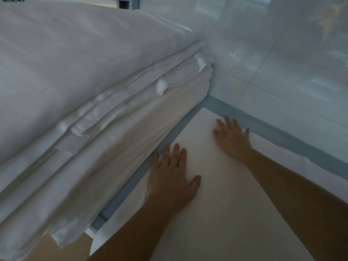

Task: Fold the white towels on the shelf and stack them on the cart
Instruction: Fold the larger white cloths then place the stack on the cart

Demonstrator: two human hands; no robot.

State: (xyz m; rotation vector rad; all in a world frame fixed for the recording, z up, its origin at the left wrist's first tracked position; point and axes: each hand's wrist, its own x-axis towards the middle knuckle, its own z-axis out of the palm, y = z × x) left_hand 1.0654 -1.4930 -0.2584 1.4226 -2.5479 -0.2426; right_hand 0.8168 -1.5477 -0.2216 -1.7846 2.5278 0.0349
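Fingers: both hands lay flat with fingers straight and slightly spread, gripping nothing.
Left hand [172,178]: palm pressed down on the white towel [216,185], near its left edge.
Right hand [232,137]: palm down on the same towel, further from the body, near its far corner.
Towel location: spread flat on a surface edged by a blue-grey frame [278,136]; whether this surface was the shelf or the cart could not be determined.
Towel orientation: long axis judged to run from the near bottom of the view toward the far corner by the right hand; the near end ran out of view, so full length was not confirmed.
Towel edges: left edge ran parallel to the frame rail beside the left hand; right edge looked slightly ragged against the rail.
Handling, judged: soft, limp, light cloth; it would sag and crease if lifted at one point, and would slide readily on the smooth surface.
Grasp, judged: take the two far corners, one per hand, and carry them toward the near end to fold across the long axis.
Adjacent stack [84,102]: tall pile of folded white linen just left of the towel, layered edges facing the hands.
Surroundings: pale tiled floor [282,72] beyond the frame.
Image quality: soft and dim; weave not discernible.
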